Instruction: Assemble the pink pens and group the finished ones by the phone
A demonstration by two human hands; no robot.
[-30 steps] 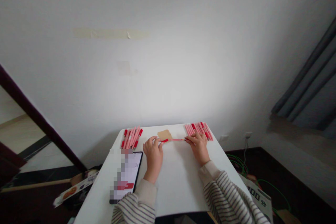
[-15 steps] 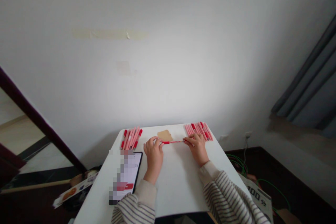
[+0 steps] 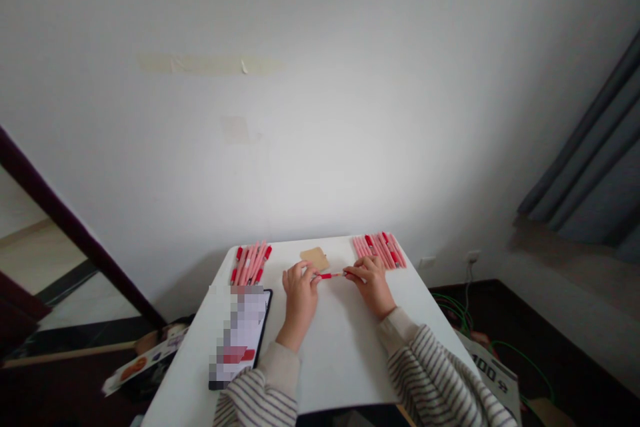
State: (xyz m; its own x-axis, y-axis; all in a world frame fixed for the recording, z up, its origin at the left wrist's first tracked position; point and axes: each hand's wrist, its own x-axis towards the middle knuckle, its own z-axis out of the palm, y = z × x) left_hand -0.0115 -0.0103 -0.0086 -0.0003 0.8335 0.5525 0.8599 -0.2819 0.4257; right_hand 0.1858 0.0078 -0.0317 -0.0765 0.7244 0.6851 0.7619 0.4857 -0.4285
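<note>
Over the middle of the white table [image 3: 340, 340], my left hand [image 3: 301, 297] pinches one end of a short red pen part [image 3: 326, 276]. From its right end a thin pen refill [image 3: 337, 274] sticks out, light-coloured and reddish. The refill's far end, with a dark tip, is between the fingertips of my right hand [image 3: 371, 283]. Both hands are closed, and the two pieces lie in one line between them. Just beyond my left fingers is a flat tan piece [image 3: 315, 258]. My fingers hide the outer ends of both pieces.
A pile of pink and red pens [image 3: 250, 263] lies at the table's back left. At the back right, several pink pen barrels and red parts [image 3: 380, 250] are spread side by side. A phone [image 3: 245, 333] lies at the left edge. The wall [image 3: 320, 147] rises behind the table.
My left hand has moved right and slightly nearer me, my right hand a little left. The gap between them has narrowed, and less of the refill shows outside the red part.
</note>
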